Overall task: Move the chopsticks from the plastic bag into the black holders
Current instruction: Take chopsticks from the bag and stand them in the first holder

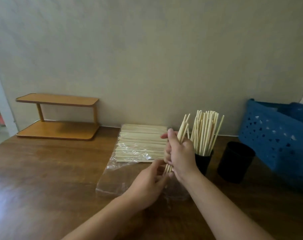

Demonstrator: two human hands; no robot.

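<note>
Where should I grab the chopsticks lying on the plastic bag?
Grab a few of the loose chopsticks around their middle, reaching down from above. They lie flat, side by side, on the plastic bag, so a middle pinch should lift them level.

A few pale wooden chopsticks (182, 130) stood tilted in hand above the clear plastic bag (129, 163) holding a flat stack of more, while one black holder (203, 161) stood upright, full of chopsticks, beside a second black holder (235, 161).
</note>
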